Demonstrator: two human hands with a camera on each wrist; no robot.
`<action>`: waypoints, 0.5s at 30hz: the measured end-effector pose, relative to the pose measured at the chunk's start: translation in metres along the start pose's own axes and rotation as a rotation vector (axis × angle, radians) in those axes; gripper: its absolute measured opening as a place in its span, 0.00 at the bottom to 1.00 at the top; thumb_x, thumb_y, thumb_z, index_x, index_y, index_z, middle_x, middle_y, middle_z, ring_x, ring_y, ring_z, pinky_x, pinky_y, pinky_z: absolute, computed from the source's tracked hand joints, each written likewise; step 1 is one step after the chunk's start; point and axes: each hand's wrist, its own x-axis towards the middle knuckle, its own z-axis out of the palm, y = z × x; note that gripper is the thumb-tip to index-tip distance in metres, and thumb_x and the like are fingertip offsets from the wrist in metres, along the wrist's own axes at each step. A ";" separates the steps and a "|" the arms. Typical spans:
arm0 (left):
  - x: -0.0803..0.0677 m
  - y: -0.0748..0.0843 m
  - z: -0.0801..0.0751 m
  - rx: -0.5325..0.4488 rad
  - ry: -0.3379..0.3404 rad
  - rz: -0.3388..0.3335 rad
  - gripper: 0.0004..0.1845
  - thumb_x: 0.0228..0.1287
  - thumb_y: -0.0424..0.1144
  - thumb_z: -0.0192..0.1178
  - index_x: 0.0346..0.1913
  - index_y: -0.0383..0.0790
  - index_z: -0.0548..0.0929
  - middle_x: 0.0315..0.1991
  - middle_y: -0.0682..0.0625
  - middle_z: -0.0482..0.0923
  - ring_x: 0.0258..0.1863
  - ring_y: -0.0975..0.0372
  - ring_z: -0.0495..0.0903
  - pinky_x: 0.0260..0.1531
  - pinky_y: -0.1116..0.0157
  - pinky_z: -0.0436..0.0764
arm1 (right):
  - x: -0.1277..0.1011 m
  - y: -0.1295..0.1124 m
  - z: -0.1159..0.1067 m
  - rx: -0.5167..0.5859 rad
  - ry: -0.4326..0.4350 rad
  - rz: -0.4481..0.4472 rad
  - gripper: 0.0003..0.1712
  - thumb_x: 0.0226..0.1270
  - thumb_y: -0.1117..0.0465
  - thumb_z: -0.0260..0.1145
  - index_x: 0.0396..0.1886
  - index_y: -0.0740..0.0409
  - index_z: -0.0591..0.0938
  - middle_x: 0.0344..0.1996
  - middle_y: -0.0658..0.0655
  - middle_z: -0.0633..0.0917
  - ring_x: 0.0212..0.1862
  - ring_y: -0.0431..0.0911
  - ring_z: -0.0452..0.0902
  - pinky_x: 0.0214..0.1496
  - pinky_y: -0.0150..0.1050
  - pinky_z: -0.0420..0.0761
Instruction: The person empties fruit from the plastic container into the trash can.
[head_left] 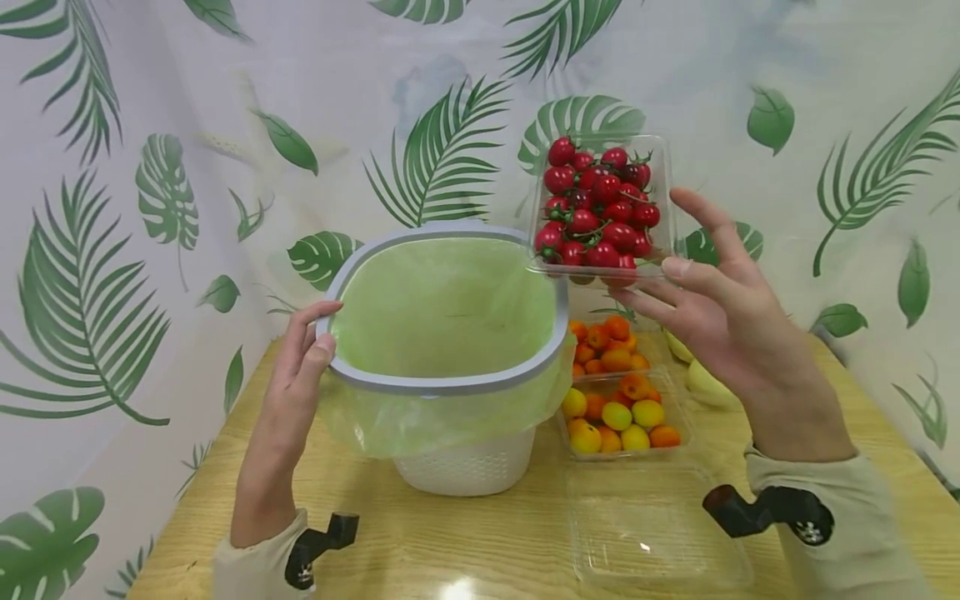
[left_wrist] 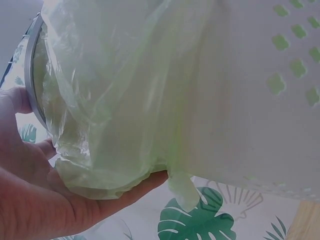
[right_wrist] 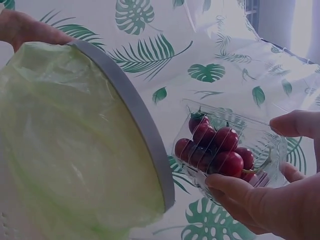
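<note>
Leaf-printed sheeting (head_left: 247, 150) backs a wood-grain worktop (head_left: 457, 550). A green-lined white bin (head_left: 465, 467) tilts toward the wearer, the left hand (head_left: 288, 383) clamped on its rim (head_left: 450, 386), apparently for steadiness. Near it, the right hand (head_left: 731, 321) grips a raised clear box (head_left: 663, 183) from side and below, probably supporting red tomatoes (head_left: 600, 208).
</note>
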 end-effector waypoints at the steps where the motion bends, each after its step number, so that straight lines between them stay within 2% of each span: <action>1: 0.001 0.000 0.000 -0.001 0.001 0.001 0.22 0.80 0.41 0.42 0.71 0.41 0.67 0.77 0.49 0.56 0.74 0.52 0.58 0.69 0.41 0.55 | 0.002 0.002 0.003 -0.017 0.003 -0.003 0.37 0.78 0.71 0.52 0.80 0.42 0.57 0.75 0.69 0.55 0.65 0.63 0.75 0.63 0.51 0.76; 6: 0.002 0.000 0.000 0.001 0.002 0.002 0.21 0.81 0.41 0.42 0.71 0.41 0.67 0.77 0.49 0.56 0.74 0.53 0.59 0.69 0.42 0.55 | 0.008 0.010 0.016 -0.095 0.013 -0.017 0.38 0.77 0.69 0.54 0.80 0.41 0.57 0.75 0.68 0.58 0.67 0.61 0.74 0.64 0.49 0.76; 8: 0.002 0.000 0.000 0.001 0.002 0.005 0.21 0.81 0.41 0.42 0.71 0.41 0.67 0.77 0.49 0.56 0.73 0.53 0.59 0.68 0.42 0.55 | 0.011 0.013 0.022 -0.110 0.019 -0.021 0.38 0.77 0.70 0.54 0.80 0.41 0.58 0.76 0.66 0.55 0.69 0.61 0.71 0.63 0.49 0.75; 15: 0.002 -0.001 0.000 0.004 -0.003 0.014 0.21 0.81 0.40 0.42 0.71 0.40 0.67 0.77 0.48 0.56 0.75 0.52 0.57 0.69 0.42 0.54 | 0.020 0.022 0.037 -0.179 0.023 -0.044 0.38 0.75 0.72 0.54 0.79 0.41 0.60 0.77 0.64 0.57 0.74 0.63 0.61 0.62 0.48 0.76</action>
